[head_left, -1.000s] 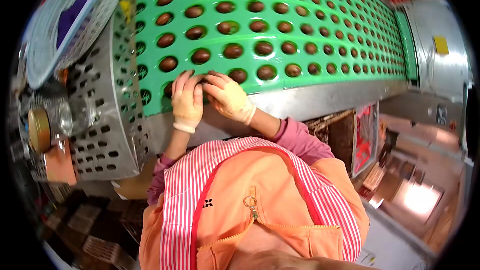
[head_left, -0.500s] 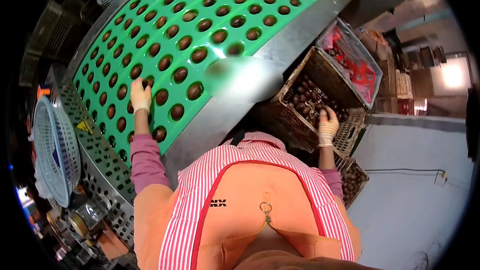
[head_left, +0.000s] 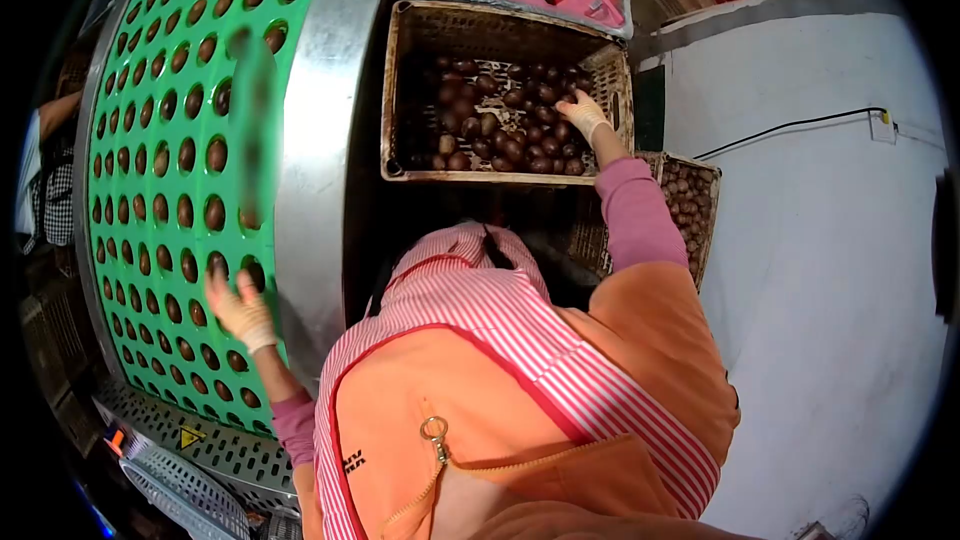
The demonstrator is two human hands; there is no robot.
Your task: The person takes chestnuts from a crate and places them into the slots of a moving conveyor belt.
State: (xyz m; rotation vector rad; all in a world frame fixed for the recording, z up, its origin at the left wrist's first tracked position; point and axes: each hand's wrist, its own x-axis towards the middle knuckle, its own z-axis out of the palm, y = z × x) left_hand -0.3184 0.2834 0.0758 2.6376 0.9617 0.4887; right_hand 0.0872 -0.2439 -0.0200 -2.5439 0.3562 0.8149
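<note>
My left hand (head_left: 239, 312), in a pale glove, is over the green belt (head_left: 232, 0) with fingers spread. Its fingertips are close to a dark brown round fruit (head_left: 252, 272), which looks like a passion fruit, in one of the belt's round holes. Most visible holes hold one such fruit. My right hand (head_left: 583, 114), also gloved, reaches into the brown plastic crate (head_left: 500, 178) at the right. Its thumb and fingers look apart, touching or just above the loose passion fruits (head_left: 515, 148); the fingertips are partly unclear. A blurred patch hides part of the belt.
A metal ledge (head_left: 325, 120) runs between belt and crate. Behind the crate stands a plastic-lined bin (head_left: 590, 10) with red wrapping. Another fruit crate (head_left: 688, 205) is by the white wall (head_left: 800, 240). A blue basket (head_left: 185, 490) sits lower left. Another person's arm (head_left: 58, 115) shows far left.
My view has turned right, towards the crate. My right hand has moved farther into the crate among the fruits. My left hand is now nearer the belt's ledge side, its fingers more spread.
</note>
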